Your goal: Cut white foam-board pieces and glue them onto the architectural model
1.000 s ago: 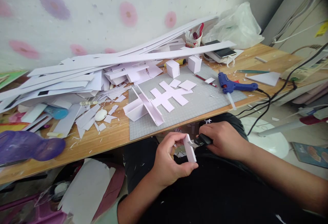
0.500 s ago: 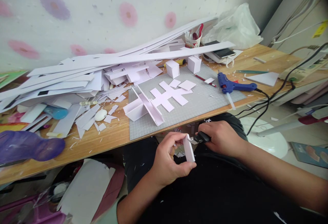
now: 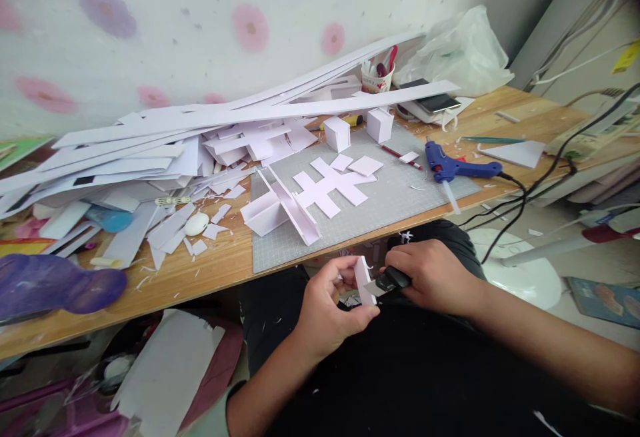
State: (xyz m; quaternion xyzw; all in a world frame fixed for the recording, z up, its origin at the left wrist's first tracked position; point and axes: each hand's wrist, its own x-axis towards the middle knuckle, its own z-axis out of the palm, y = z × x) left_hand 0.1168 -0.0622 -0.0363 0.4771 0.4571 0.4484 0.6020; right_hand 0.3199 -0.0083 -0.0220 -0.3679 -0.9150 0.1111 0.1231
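Between thumb and fingers, my left hand (image 3: 327, 307) pinches a small white foam board piece (image 3: 364, 282) by its two ends, above my lap. My right hand (image 3: 430, 276) is closed round the black handle of a utility knife (image 3: 393, 280). Its blade lies against the face of the piece near the lower end. A thin curl of shaving hangs at the upper end. In front of my hands, a grey cutting mat (image 3: 280, 250) carries a flat cross-shaped cutout (image 3: 330, 187), a channel-shaped assembly (image 3: 287, 207) and two small white boxes (image 3: 337, 134).
A blue glue gun (image 3: 460, 165) rests at the mat's right edge, its black cord running to a power strip (image 3: 595, 130). White board strips (image 3: 240, 114) and scraps pile up on the left. A paper cup (image 3: 377, 80) with tools stands behind.
The knife blade has moved from the upper end of the foam board piece down towards its lower end. My left hand has tilted the piece slightly.
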